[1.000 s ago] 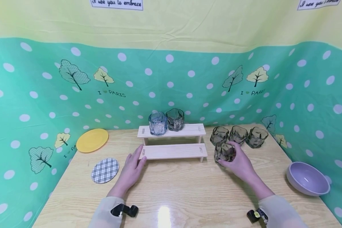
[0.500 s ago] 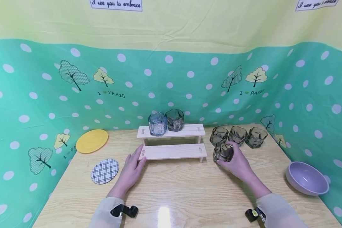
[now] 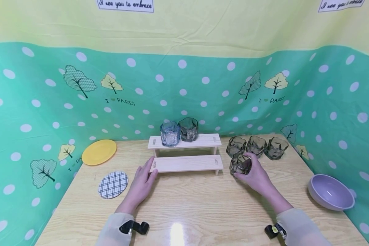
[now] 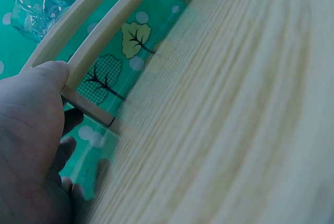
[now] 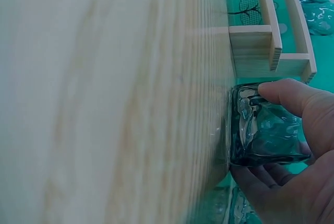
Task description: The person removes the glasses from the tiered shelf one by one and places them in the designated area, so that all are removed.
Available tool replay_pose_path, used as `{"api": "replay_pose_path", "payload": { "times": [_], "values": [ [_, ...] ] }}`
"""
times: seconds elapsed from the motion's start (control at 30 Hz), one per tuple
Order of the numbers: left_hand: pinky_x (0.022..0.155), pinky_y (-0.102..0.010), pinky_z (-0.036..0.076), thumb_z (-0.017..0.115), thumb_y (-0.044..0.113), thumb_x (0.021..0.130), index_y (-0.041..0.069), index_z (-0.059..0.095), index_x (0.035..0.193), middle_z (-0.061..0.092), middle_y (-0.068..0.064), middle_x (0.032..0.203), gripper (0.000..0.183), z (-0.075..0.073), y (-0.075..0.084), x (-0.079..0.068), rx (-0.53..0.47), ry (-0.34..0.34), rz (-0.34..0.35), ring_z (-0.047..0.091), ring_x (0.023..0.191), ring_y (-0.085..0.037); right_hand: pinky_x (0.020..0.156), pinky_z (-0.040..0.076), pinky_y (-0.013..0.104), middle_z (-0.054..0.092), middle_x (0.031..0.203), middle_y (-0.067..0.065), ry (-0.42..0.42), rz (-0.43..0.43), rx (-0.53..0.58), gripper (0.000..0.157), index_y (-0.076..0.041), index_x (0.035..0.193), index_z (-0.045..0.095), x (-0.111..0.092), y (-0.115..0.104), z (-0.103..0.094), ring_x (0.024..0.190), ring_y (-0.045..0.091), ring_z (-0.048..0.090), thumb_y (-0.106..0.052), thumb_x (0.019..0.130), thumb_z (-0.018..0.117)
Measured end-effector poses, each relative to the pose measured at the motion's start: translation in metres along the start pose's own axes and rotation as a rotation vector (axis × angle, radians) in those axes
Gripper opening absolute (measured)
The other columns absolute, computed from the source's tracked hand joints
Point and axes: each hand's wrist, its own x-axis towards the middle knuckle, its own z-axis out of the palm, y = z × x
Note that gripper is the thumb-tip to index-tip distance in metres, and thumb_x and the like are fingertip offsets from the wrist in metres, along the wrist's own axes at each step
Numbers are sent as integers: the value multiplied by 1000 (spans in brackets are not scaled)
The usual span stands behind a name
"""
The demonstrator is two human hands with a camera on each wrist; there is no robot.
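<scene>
My right hand [image 3: 257,174] grips a smoky grey, faceted glass tumbler [image 3: 240,164], thumb on the near side and fingers round the far side. In the right wrist view the tumbler [image 5: 266,125] stands upright at the table surface, just beside the rack's end. My left hand [image 3: 143,182] holds the left end of a two-tier wooden display rack [image 3: 187,164]. Its thumb [image 4: 55,71] lies at the front corner of the lower step, with the other fingers behind the end. On the upper step stand a bluish clear tumbler [image 3: 170,134] and a smoky tumbler [image 3: 189,129], side by side.
Three more smoky tumblers, one of them at the right [image 3: 276,148], stand behind the held one. A lilac bowl [image 3: 331,192] is at the right edge. To the left lie a yellow plate [image 3: 99,152] and a checked round coaster [image 3: 113,185]. Patterned green cloth [image 3: 184,102] hangs behind.
The head view has shifted very slightly. Both hands, the rack and the tumblers stay practically where they were, with the same holds.
</scene>
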Motion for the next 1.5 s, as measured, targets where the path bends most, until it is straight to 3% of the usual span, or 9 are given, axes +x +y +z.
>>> {"api": "replay_pose_path", "payload": {
  "times": [0.27, 0.47, 0.73, 0.9, 1.2, 1.5],
  "values": [
    [135, -65, 4, 46, 35, 121, 6, 25, 176, 31, -23, 177, 66, 0, -1, 0, -2, 7, 4, 31, 163, -41, 103, 51, 77, 39, 161, 45, -20, 0, 22, 105, 0, 166, 25, 1, 0, -1, 131, 67, 54, -26, 92, 94],
    [135, -65, 4, 46, 35, 121, 6, 25, 176, 32, -21, 177, 65, 0, 0, 2, -2, 13, 6, 31, 163, -41, 115, 42, 78, 40, 163, 39, -27, 23, 76, 108, -3, 170, 24, 0, -7, -7, 141, 63, 48, -27, 92, 94],
    [135, -67, 5, 46, 34, 121, 3, 27, 175, 33, -23, 176, 65, -1, 1, 4, 0, 18, 19, 32, 162, -42, 122, 38, 73, 43, 161, 30, 79, -57, 81, 108, -5, 171, 29, 4, -38, -25, 148, 51, 44, -28, 89, 97],
    [135, -65, 3, 46, 34, 121, 4, 25, 175, 31, -22, 177, 65, -2, 1, 4, -2, 2, 5, 31, 163, -40, 125, 35, 70, 41, 165, 25, 93, -132, 94, 108, -8, 172, 31, 9, -63, -27, 151, 46, 42, -26, 88, 97],
    [136, -64, 3, 47, 34, 121, 5, 24, 176, 31, -21, 178, 66, -1, 1, 3, -7, -3, -2, 30, 163, -39, 132, 31, 58, 39, 170, 16, 54, -200, 207, 107, -14, 173, 31, 30, -105, -13, 156, 38, 40, -24, 89, 96],
    [135, -64, 3, 46, 36, 121, 8, 23, 177, 31, -22, 178, 66, 0, -2, 1, -10, 0, 5, 30, 163, -40, 133, 32, 50, 39, 168, 16, 4, -227, 364, 108, -17, 174, 29, 51, -137, 10, 156, 35, 39, -17, 89, 96]
  ]
}}
